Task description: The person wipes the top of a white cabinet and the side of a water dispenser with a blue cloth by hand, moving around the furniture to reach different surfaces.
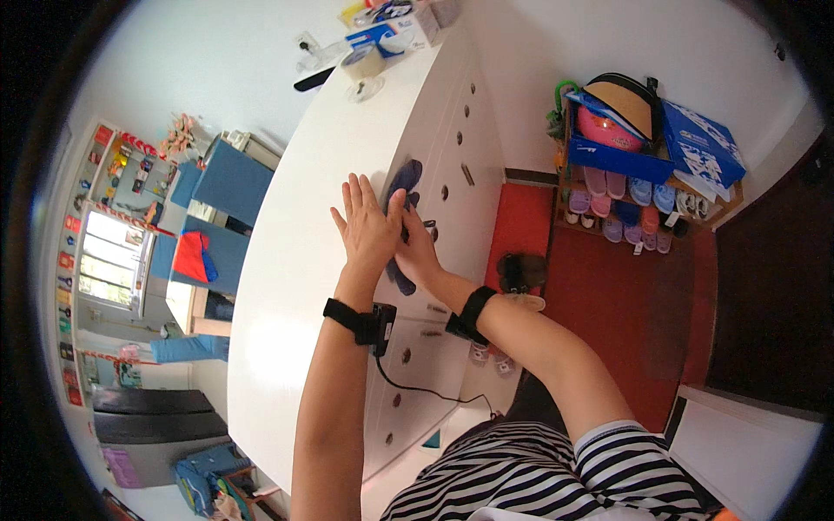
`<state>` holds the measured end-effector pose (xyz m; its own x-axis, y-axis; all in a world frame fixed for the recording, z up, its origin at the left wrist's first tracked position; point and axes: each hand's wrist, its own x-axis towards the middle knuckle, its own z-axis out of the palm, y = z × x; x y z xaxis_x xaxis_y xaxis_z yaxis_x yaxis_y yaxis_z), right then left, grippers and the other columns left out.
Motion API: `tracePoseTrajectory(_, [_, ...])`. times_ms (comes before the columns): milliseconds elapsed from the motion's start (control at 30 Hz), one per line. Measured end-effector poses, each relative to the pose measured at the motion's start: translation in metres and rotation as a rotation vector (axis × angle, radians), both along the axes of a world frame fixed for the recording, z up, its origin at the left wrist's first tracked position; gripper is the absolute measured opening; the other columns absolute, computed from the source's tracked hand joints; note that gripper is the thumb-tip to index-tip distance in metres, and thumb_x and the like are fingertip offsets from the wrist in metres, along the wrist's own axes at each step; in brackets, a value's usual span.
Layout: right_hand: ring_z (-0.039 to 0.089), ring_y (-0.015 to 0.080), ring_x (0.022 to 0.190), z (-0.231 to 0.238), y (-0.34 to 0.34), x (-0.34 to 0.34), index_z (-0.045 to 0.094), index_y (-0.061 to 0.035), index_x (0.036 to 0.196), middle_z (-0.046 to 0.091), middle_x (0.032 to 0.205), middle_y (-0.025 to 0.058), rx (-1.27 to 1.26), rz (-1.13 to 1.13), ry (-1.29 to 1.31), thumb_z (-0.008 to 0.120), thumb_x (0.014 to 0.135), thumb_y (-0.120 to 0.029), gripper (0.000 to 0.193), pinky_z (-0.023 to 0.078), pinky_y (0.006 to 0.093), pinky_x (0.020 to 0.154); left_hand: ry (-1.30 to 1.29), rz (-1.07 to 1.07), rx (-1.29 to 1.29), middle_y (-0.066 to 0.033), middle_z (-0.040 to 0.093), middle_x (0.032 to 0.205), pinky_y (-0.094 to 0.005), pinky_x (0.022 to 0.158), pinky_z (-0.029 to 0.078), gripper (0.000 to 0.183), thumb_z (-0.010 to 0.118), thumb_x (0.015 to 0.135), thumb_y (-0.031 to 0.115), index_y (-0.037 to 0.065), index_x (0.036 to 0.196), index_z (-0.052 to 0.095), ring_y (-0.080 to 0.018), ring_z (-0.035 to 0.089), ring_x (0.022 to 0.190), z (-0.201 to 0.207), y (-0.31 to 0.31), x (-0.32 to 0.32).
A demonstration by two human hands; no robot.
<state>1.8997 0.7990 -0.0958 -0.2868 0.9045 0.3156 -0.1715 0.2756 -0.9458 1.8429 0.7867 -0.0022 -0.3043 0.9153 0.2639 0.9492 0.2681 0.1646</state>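
Observation:
Near the right edge of a white cabinet top (304, 208), my left hand (367, 227) is open, its fingers stretched out and spread. It is over the surface; I cannot tell if the palm touches it. Close beside it, my right hand (419, 252) is closed on a dark blue, soft-looking piece (405, 178) that seems to be cloth. The piece lies along the cabinet's edge, partly hidden by both hands, with one end beyond them and another (401, 280) nearer me. Both wrists wear black straps, the left one with a small black device (382, 328) and a cable.
Tape rolls (363, 62) and boxes sit at the cabinet's far end. Drawers with dark knobs line its right side. Further right stands a shoe rack (599, 193) with slippers and a blue box. Shoes (521, 273) rest on the red floor (599, 295). A dark door is at far right.

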Motion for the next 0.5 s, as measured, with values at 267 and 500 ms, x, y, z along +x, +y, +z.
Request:
tracePoseTrajectory(267, [0.020, 0.0374, 0.131, -0.008, 0.115, 0.002, 0.021, -0.0059, 0.138, 0.020, 0.141, 0.0235, -0.100, -0.015, 0.012, 0.043, 0.083, 0.000, 0.059, 0.021, 0.0405, 0.107, -0.128, 0.036, -0.010, -0.0201, 0.018, 0.144, -0.0522, 0.106, 0.006, 0.079, 0.029, 0.088, 0.060, -0.001, 0.137, 0.023, -0.0316, 0.009, 0.135, 0.008, 0.143, 0.002])
tracePoseTrajectory(500, [0.021, 0.0384, 0.130, 0.004, 0.232, -0.005, 0.029, -0.0057, 0.135, 0.023, 0.140, 0.0230, -0.003, -0.192, 0.082, 0.036, 0.084, -0.006, 0.052, 0.019, 0.0425, 0.107, -0.194, 0.055, -0.022, -0.0186, 0.017, 0.145, -0.0513, 0.106, 0.005, 0.077, 0.026, 0.088, 0.060, 0.002, 0.138, 0.023, -0.0303, 0.009, 0.136, 0.003, 0.226, -0.003])
